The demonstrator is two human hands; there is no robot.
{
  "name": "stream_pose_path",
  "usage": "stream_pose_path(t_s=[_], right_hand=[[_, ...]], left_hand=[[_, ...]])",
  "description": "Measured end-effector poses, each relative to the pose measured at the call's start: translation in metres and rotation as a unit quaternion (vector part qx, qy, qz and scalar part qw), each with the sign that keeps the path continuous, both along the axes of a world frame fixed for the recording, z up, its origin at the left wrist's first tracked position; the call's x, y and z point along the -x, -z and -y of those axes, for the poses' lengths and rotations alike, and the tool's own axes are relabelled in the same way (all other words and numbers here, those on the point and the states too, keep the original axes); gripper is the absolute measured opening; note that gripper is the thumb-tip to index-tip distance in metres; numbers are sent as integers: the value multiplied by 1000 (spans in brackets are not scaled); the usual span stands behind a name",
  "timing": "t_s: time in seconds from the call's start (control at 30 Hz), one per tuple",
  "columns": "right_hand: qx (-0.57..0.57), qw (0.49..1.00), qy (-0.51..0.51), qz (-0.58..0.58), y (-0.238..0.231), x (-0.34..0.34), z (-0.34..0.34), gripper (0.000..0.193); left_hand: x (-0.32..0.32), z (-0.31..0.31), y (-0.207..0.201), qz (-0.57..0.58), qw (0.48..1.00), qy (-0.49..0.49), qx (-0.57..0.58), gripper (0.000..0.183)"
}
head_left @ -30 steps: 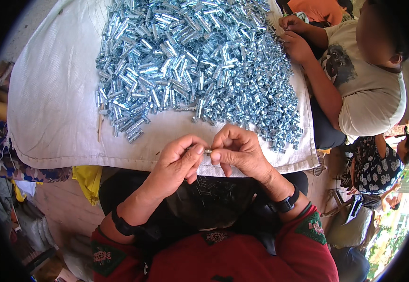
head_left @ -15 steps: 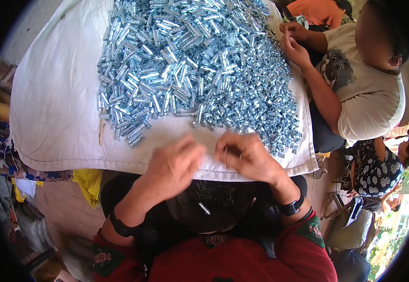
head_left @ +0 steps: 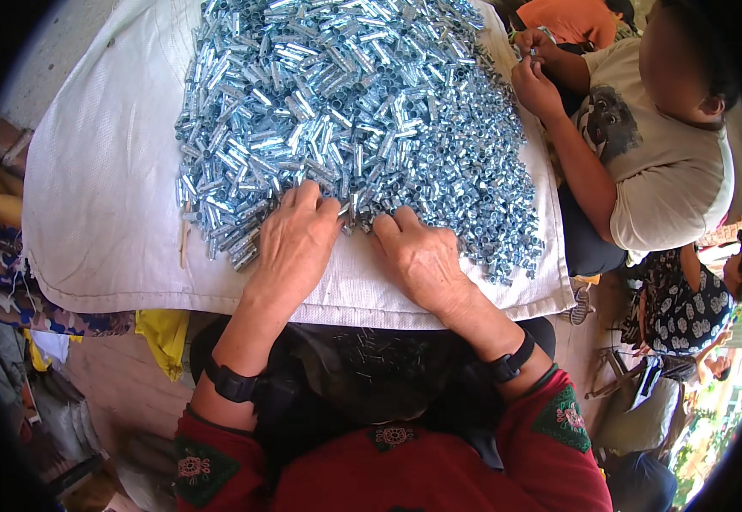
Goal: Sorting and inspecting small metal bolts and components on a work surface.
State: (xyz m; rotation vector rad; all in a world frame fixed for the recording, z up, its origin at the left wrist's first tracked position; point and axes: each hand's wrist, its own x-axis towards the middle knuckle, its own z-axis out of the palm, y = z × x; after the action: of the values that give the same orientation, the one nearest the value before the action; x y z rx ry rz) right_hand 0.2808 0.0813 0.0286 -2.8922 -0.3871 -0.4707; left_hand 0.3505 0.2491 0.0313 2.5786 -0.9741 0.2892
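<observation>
A large heap of shiny metal tubes [head_left: 302, 102] covers much of the white cloth [head_left: 115, 205] before me. Small short metal rings or nuts [head_left: 494, 200] make up its near right part. My left hand [head_left: 296, 239] reaches into the heap's near edge, fingers bent down among the tubes and their tips hidden. Just right of it, my right hand [head_left: 424, 260] is curled at the edge of the short pieces, thumb and fingers drawn together. What either hand grips is hidden. Below the table edge, dark material [head_left: 375, 371] with thin bright bits on it lies between my forearms.
To the right, a co-worker in a light T-shirt [head_left: 674, 171] holds a small piece in both hands at the cloth's edge. Someone in orange [head_left: 567, 21] sits beyond. A thin stick [head_left: 185, 243] lies left of the heap; yellow cloth [head_left: 163, 341] hangs below the table.
Both my hands have moved forward from the near table edge into the heap. A loose bright tube seen over the dark material below is no longer visible. The co-worker's hands have shifted slightly.
</observation>
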Motion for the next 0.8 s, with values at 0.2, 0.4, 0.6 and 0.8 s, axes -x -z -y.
stream_pose_path(t_s=[0.2, 0.4, 0.6, 0.8], right_hand=[[33, 999, -27, 11, -4, 4, 1, 9], [-13, 999, -35, 9, 1, 6, 7, 8], [-162, 986, -20, -23, -3, 8, 11, 11], [-612, 744, 55, -263, -23, 20, 8, 7]], left_hand=[[16, -4, -10, -48, 999, 8, 19, 12], [22, -12, 0, -86, 987, 29, 129, 13], [22, -16, 7, -354, 872, 45, 336, 13], [30, -11, -3, -552, 723, 16, 414, 12]])
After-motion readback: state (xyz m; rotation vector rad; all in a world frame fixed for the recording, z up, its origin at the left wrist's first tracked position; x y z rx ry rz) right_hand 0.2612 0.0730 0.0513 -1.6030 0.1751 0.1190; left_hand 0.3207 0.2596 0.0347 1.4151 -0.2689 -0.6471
